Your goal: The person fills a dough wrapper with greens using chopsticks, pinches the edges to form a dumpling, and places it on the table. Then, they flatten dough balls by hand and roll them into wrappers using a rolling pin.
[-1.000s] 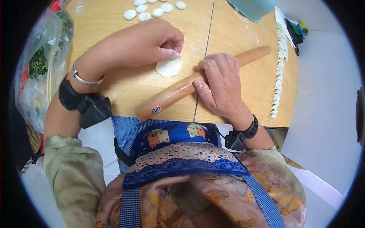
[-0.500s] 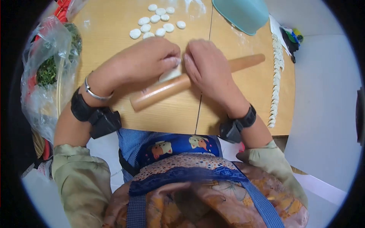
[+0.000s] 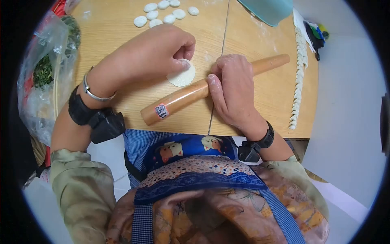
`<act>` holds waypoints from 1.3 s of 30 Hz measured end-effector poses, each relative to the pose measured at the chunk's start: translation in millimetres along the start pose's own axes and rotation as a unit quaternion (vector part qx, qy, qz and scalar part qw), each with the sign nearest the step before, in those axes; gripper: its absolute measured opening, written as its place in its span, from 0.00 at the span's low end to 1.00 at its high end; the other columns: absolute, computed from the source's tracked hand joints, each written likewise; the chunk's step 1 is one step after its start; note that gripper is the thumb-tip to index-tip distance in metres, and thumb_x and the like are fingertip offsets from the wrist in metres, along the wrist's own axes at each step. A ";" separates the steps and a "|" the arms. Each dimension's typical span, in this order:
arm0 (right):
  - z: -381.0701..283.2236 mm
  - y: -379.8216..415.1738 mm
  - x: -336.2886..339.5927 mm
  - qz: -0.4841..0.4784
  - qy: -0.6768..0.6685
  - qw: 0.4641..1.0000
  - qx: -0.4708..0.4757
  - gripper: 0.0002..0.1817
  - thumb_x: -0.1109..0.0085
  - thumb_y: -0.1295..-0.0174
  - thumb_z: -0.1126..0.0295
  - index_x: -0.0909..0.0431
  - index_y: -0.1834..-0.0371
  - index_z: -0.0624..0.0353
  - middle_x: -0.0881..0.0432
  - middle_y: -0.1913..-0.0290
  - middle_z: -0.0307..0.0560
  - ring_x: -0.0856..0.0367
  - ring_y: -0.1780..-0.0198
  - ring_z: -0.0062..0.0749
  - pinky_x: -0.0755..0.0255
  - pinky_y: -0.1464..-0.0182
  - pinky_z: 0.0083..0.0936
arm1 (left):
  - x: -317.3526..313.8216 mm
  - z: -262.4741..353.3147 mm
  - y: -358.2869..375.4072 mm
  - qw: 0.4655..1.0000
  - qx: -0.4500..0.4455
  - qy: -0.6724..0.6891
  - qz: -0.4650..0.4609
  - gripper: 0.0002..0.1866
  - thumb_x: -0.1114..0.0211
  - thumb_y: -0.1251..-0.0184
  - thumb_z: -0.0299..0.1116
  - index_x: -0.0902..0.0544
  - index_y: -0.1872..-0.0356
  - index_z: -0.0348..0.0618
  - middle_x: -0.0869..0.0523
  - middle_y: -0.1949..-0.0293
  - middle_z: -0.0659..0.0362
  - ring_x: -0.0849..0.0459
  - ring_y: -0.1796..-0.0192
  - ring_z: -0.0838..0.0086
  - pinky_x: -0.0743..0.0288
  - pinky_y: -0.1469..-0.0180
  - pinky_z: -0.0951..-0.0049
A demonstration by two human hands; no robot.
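Observation:
A wooden rolling pin (image 3: 174, 101) lies slantwise across the near part of the table, a small printed label facing up near its left end. My right hand (image 3: 233, 85) is closed round its middle, thumb along the near side. Just beyond the pin lies a thin round dough wrapper (image 3: 181, 77). My left hand (image 3: 174, 45) pinches the wrapper's far edge, its thumb on top and the fingers curled. Flour whitens the thumb tips of both hands.
Several small dough discs (image 3: 179, 14) lie at the far side of the wooden table (image 3: 264, 97). A teal basin (image 3: 270, 10) is at the back right. Along the right edge runs a row of overlapping dough pieces (image 3: 298, 77). Plastic bags with greens (image 3: 43, 72) stand left.
The rolling pin has turned, bringing its label up. My right hand has shifted slightly right and nearer, away from my left hand. More of the wrapper shows, and the view has moved a little.

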State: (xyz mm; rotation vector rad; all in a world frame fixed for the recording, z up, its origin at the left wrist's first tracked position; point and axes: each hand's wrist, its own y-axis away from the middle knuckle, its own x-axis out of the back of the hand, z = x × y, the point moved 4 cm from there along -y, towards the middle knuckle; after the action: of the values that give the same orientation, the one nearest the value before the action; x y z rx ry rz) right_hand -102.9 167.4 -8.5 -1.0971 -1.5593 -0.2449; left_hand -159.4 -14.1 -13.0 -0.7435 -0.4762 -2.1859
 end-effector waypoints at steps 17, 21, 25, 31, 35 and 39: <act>0.5 0.0 0.3 0.008 0.006 1.000 0.005 0.07 0.40 0.40 0.69 0.26 0.62 0.57 0.27 0.63 0.49 0.29 0.58 0.46 0.39 0.53 0.41 | 0.7 5.5 0.9 0.997 -0.018 0.054 -0.053 0.06 0.36 0.38 0.23 0.21 0.61 0.35 0.22 0.73 0.63 0.26 0.70 0.80 0.29 0.65 0.74; -1.3 -0.9 1.8 0.007 0.012 1.000 0.005 0.07 0.40 0.40 0.69 0.26 0.63 0.57 0.27 0.64 0.49 0.29 0.59 0.45 0.39 0.54 0.40 | 1.0 -5.5 -1.2 0.987 0.003 0.158 -0.006 0.04 0.36 0.38 0.24 0.20 0.65 0.34 0.22 0.75 0.63 0.25 0.70 0.81 0.28 0.66 0.75; -0.4 -0.6 1.3 -0.002 0.019 1.000 0.002 0.07 0.40 0.40 0.68 0.26 0.63 0.57 0.27 0.65 0.49 0.29 0.59 0.45 0.39 0.55 0.40 | 2.5 -2.2 1.9 0.993 0.011 0.115 0.011 0.05 0.35 0.38 0.26 0.20 0.67 0.34 0.23 0.76 0.62 0.26 0.71 0.81 0.29 0.67 0.75; -2.8 -10.4 -4.9 -0.017 0.063 0.998 -0.013 0.11 0.38 0.41 0.62 0.25 0.63 0.56 0.26 0.64 0.48 0.28 0.57 0.44 0.37 0.55 0.42 | 6.8 -5.1 1.1 0.999 0.000 0.039 -0.019 0.07 0.34 0.37 0.28 0.20 0.67 0.34 0.22 0.76 0.62 0.26 0.71 0.81 0.30 0.68 0.75; 3.4 -26.9 -14.5 -0.007 0.077 0.996 -0.050 0.13 0.38 0.41 0.59 0.22 0.64 0.58 0.22 0.65 0.48 0.24 0.57 0.45 0.34 0.56 0.44 | 1.5 -0.8 -1.8 0.998 0.009 0.054 0.023 0.07 0.34 0.39 0.26 0.20 0.69 0.31 0.20 0.77 0.52 0.25 0.74 0.71 0.29 0.68 0.67; 9.0 -49.1 -18.6 0.023 0.067 0.996 -0.050 0.10 0.42 0.41 0.64 0.23 0.65 0.59 0.21 0.65 0.51 0.23 0.58 0.48 0.31 0.56 0.44 | 2.3 1.8 -2.5 0.996 -0.003 0.062 0.056 0.06 0.35 0.37 0.24 0.21 0.68 0.30 0.21 0.76 0.52 0.25 0.73 0.72 0.29 0.67 0.69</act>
State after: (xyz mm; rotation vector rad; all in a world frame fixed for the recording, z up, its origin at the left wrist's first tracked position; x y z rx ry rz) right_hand -147.0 137.6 -7.9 -1.1684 -1.4130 -0.3612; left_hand -161.8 -12.8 -10.4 -0.6177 -0.3564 -2.1152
